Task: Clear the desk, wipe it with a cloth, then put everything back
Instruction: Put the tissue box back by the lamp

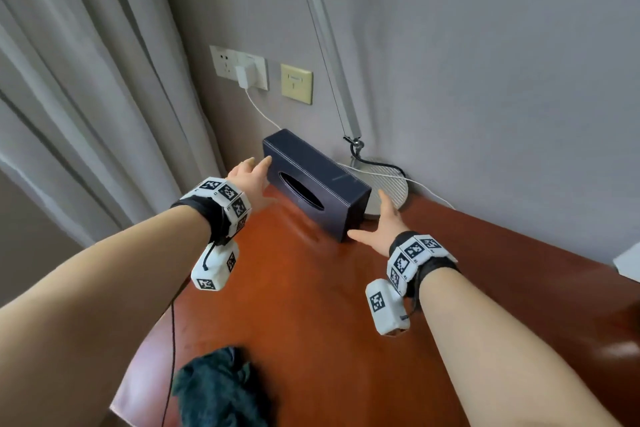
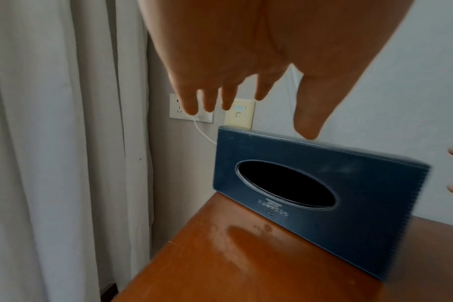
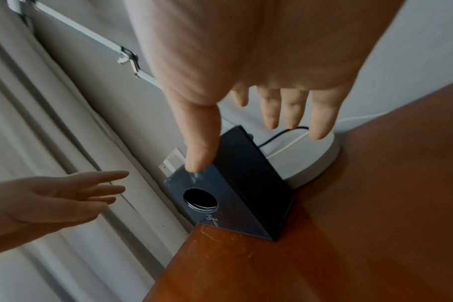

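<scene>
One dark blue tissue box (image 1: 317, 185), leather-look with stitched edges and an oval slot, stands on its long side at the far corner of the glossy reddish wood table (image 1: 311, 305), beside the single lamp's round pale base (image 1: 393, 184). Two hands flank it: the left hand (image 1: 251, 173) and right hand (image 1: 382, 225) each have a wide grip, fingers straight, holding nothing. One crumpled dark cloth (image 1: 218, 388) lies at the near edge, partly cut off.
</scene>
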